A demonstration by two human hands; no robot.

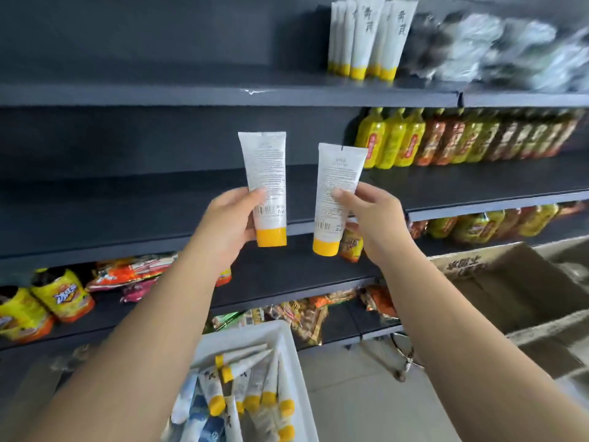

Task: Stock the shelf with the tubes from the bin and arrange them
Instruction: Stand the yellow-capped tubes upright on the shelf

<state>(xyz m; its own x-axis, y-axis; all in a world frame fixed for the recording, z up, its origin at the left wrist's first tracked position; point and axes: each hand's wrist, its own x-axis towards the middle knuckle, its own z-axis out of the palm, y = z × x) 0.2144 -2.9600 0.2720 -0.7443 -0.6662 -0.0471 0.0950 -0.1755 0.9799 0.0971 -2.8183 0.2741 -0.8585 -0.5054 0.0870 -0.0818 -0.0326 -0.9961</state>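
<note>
Each hand grips one tube, left hand (231,218) its tube (267,186), right hand (371,218) its tube (336,193), upright, caps down, below the top shelf (223,94) where more tubes (366,39) stand up and right, nearer the right hand.

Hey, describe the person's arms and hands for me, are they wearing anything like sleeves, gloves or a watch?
Both forearms are bare right up to the bottom edge of the picture, with no sleeves in view. The left hand and the right hand wear no gloves. No watch, bracelet or ring shows on either wrist or on the visible fingers.
</note>
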